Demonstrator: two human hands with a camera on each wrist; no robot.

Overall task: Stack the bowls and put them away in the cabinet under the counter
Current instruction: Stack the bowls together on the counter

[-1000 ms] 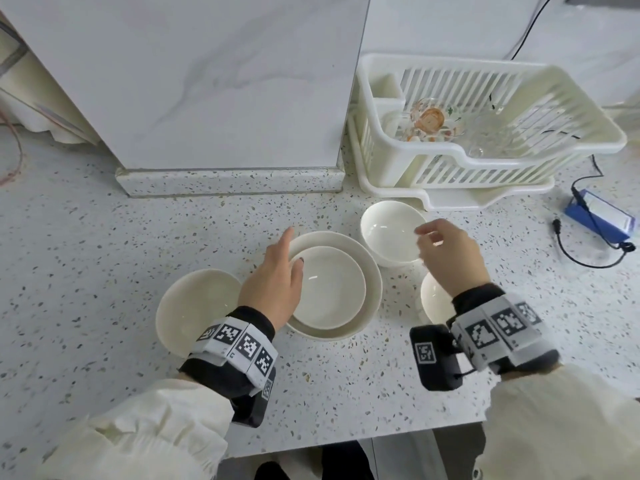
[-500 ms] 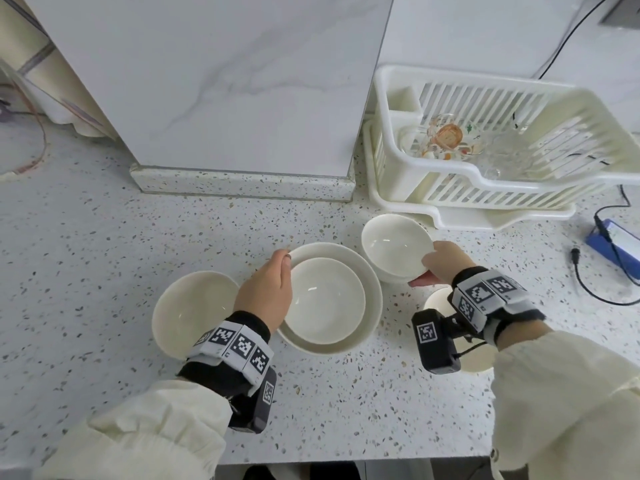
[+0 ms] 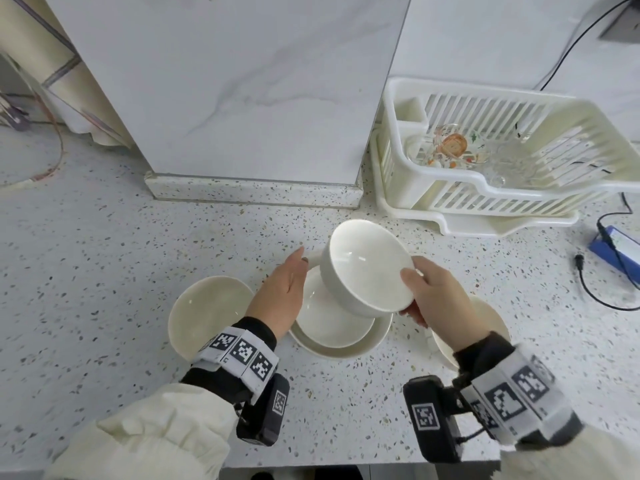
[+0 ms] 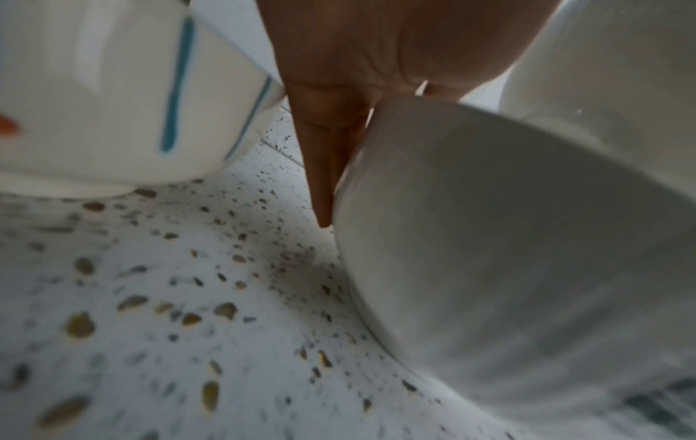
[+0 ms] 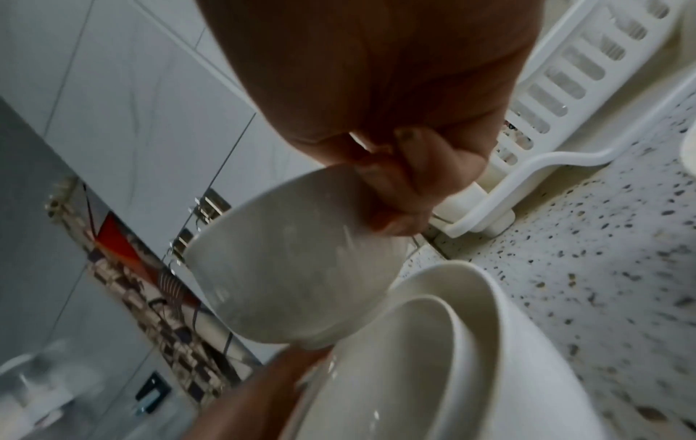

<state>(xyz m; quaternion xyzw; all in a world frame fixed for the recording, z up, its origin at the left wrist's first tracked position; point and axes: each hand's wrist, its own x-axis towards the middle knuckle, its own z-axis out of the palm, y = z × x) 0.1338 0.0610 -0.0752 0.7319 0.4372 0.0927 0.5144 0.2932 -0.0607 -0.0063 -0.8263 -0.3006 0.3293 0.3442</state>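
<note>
My right hand point(image 3: 438, 296) pinches the small white ceramic bowl point(image 3: 367, 268) by its rim, tilted over the two nested white bowls point(image 3: 332, 323); my left hand point(image 3: 280, 292), fingers straight, touches their edge. Five bowls in all.

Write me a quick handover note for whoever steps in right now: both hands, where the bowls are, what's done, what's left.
Right hand pinches the rim of a small bowl, tilted in the air over the stack.
Left hand is flat-fingered against the side of the two nested bowls on the counter.
Done: two bowls nested.
Left: set the small bowl in, add the bowl at left and the one under the right wrist, then carry the stack to the cabinet under the counter.
</note>
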